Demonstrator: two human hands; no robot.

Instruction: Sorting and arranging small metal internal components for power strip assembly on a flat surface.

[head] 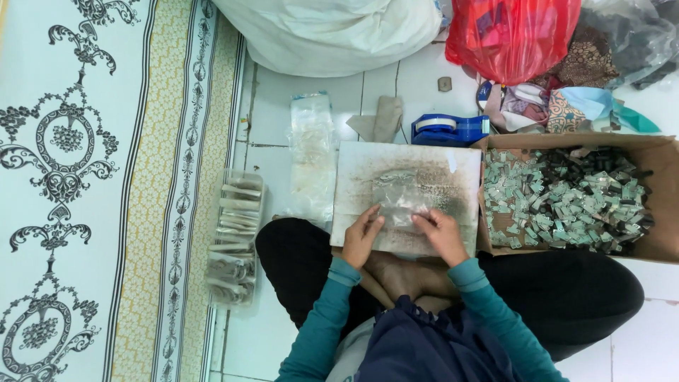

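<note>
Both hands, left hand (362,237) and right hand (442,235), pinch a clear plastic bag (400,205) flat on the board (368,170); next likely needs pieces from the box (658,152) right of the fingers.

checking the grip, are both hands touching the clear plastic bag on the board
Touching. The head view shows the left hand and right hand with fingers pressed onto the clear plastic bag on the board.

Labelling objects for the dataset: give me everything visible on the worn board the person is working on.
The board is a flat, pale rectangular sheet, seemingly tile or cardboard, its middle darkened by grey-black speckled wear. It lies across the person's lap and the tiled floor, its right edge against the cardboard box. A small clear plastic bag lies on its lower middle, with the left hand and right hand resting on it. A blue tape dispenser sits just beyond its far edge.
</note>
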